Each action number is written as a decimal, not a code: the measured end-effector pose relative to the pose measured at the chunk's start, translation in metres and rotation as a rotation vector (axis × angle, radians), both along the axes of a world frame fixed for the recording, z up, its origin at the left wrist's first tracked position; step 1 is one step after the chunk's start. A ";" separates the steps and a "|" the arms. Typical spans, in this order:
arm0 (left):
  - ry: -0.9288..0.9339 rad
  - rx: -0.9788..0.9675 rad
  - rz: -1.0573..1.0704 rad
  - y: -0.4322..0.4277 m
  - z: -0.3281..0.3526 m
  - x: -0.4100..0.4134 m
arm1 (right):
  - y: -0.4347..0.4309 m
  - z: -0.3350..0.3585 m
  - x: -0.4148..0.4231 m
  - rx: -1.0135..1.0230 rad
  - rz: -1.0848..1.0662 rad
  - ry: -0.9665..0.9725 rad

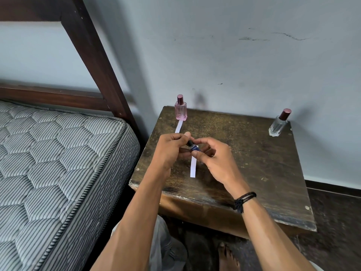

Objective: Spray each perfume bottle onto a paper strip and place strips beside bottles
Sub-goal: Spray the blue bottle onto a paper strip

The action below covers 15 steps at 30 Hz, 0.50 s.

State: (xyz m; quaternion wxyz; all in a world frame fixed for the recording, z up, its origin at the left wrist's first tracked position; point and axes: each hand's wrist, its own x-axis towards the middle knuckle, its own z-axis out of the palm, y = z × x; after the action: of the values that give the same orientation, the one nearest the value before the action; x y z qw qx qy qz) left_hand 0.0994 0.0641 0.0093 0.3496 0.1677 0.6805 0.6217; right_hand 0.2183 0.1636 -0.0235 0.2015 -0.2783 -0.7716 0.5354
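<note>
Wall [234, 65]: pale grey and scuffed, seen behind everything else.
Mattress [58, 163]: striped and quilted, set at the left, just beside the table.
Bed frame [93, 55]: dark wood, shown rising behind the mattress.
Table [263, 173]: small, worn and dark, pushed against the wall, with all three bottles and both strips found over it.
Left hand [168, 151]: held above the table's middle, fingers curled round the cap end of the blue bottle.
Right hand [213, 159]: raised opposite the left, the blue bottle's body pinched between thumb and fingertips.
Bare foot [227, 257]: glimpsed on the floor below the table's front edge.
Clear bottle [278, 124]: stood upright at the far right corner, topped by a dark red cap.
Pink bottle [181, 110]: stood upright at the far left edge, capped.
Long paper strip [193, 167]: laid flat on the table beneath the hands, its far end hidden by them.
Second paper strip [178, 127]: laid just in front of the pink bottle, touching its base.
Blue bottle [194, 148]: gripped by both hands, tilted, held above the long paper strip.
Wristband [244, 200]: black cord, worn on the right wrist.
</note>
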 end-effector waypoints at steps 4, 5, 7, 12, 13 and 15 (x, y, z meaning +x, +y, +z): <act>-0.005 0.001 0.041 0.002 -0.002 0.004 | -0.001 0.002 0.001 -0.019 -0.002 0.014; -0.007 -0.003 0.055 0.003 -0.002 0.003 | -0.001 0.003 0.001 -0.026 -0.003 0.019; -0.007 -0.007 0.068 0.005 -0.002 0.004 | 0.001 0.004 0.003 -0.038 -0.009 0.023; 0.019 -0.016 0.100 0.009 -0.004 0.007 | -0.001 0.005 0.002 -0.061 -0.015 0.040; 0.014 -0.011 0.114 0.009 -0.004 0.006 | 0.000 0.006 0.003 -0.065 -0.012 0.043; 0.025 0.008 0.129 0.009 -0.004 0.005 | 0.000 0.007 0.004 -0.073 -0.011 0.049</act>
State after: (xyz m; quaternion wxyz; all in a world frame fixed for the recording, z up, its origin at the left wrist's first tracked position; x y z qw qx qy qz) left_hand 0.1042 0.0735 0.0055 0.2999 0.1327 0.6918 0.6434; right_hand 0.2222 0.1638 -0.0169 0.2131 -0.2766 -0.7448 0.5687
